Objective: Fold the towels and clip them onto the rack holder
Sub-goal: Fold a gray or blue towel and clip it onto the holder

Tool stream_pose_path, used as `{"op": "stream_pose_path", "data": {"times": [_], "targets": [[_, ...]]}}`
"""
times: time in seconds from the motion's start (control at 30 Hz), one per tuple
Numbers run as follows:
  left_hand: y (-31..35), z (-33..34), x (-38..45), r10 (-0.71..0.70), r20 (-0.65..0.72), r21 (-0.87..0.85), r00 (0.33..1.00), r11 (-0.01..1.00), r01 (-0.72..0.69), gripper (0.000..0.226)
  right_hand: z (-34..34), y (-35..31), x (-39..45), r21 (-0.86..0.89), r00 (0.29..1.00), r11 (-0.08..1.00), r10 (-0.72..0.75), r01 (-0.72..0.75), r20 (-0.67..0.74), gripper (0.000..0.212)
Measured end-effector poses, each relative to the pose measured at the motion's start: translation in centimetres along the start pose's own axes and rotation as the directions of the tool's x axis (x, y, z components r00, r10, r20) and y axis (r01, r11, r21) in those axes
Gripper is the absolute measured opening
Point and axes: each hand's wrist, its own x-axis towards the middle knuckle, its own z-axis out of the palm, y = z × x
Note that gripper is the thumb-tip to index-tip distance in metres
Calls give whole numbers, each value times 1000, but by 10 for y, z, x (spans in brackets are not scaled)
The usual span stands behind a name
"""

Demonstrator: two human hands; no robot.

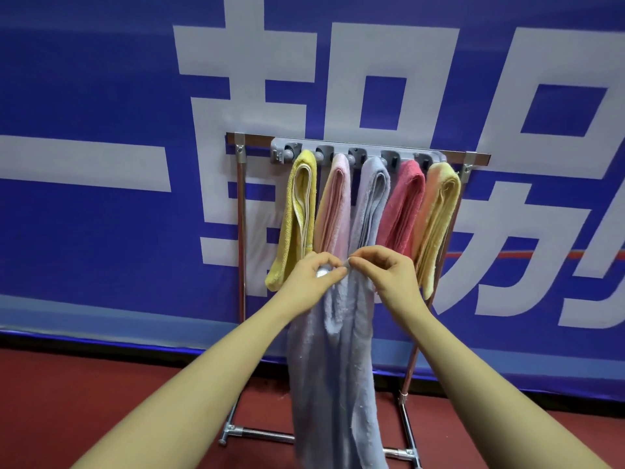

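Hanging mid-frame, the lavender towel (333, 367) drops below my left hand (313, 277) and right hand (389, 274), both pinching its top edge.

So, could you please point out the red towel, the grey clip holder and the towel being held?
red towel (404, 204): head view, middle of its hanging fold.
grey clip holder (338, 148): head view, bare front between clips.
held lavender towel (334, 374): head view, hanging part below the hands.

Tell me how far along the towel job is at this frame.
Done: five folded towels hang in the grey clip holder, yellow through peach. In hand: both hands, left hand and right hand, pinch an unfolded lavender towel. Left: folding it; no free clip is visible.
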Motion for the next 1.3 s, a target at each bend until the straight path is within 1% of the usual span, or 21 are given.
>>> {"op": "stream_pose_path", "data": {"times": [0.07, 0.13, 0.2, 0.27, 0.37, 0.47, 0.53, 0.63, 0.7, 0.77, 0.8, 0.87, 0.97, 1.03, 1.17, 1.23, 1.3], "targets": [[1, 3, 1, 2, -40, -38, 999, 999, -3, 5, -3, 1, 0, 22, 1000, 1000, 18, -17, -14, 4], [4, 4, 2, 6, -80, -74, 997, 997, -12, 7, -6, 3, -1, 61, 998, 996, 59, -58, -14, 6], [7, 2, 4, -6, -118, -127, 993, 992, -10, 7, -10, 6, -3, 94, 992, 988, 123, -125, 23, 11], [9, -3, 8, -21, -160, -175, 987, 985, -7, 8, -14, 10, -5, 100, 983, 979, 170, -176, 65, 12], [8, -14, 13, -54, -203, -179, 978, 984, 17, 12, -14, 14, -9, 44, 983, 983, 173, -176, 57, 6], [5, -21, 13, -73, -223, -147, 972, 988, 41, 16, -13, 15, -8, 55, 983, 982, 183, -182, -3, 6], [0, -25, 10, -84, -243, -134, 967, 990, 52, 15, -11, 15, -6, 49, 980, 979, 200, -199, -20, 5], [-9, -31, 9, -84, -247, -49, 965, 996, 74, 15, -9, 14, -4, 43, 979, 981, 194, -191, -67, 7], [-14, -35, 9, -101, -202, 44, 974, 993, 112, 13, -7, 14, -4, 48, 977, 984, 177, -172, -122, 9], [-17, -39, 8, -132, -136, 152, 982, 977, 152, 22, -5, 17, -4, 41, 973, 986, 167, -162, -159, 11], [-19, -42, 7, -127, -115, 202, 985, 968, 148, 26, -4, 19, -4, 35, 972, 986, 164, -160, -171, 12], [-21, -46, 4, -87, -129, 278, 988, 953, 121, 28, -3, 23, -4, 19, 969, 987, 161, -160, -187, 12], [-24, -49, -1, -34, -249, 286, 968, 952, 107, 19, -1, 28, -4, 12, 967, 987, 160, -161, -196, 13], [-25, -49, -4, 0, -302, 284, 953, 955, 90, 15, 1, 30, -5, 5, 970, 987, 159, -161, -184, 13], [-26, -44, -5, 34, -274, 334, 961, 940, 62, 14, 7, 29, -6, -11, 979, 989, 142, -145, -144, 16], [-26, -42, -3, 60, -242, 402, 968, 915, 44, 15, 10, 30, -6, -17, 980, 992, 124, -128, -159, 14], [-25, -40, -1, 67, -206, 424, 976, 905, 28, 16, 12, 31, -6, -46, 979, 992, 106, -116, -176, 14]]}}
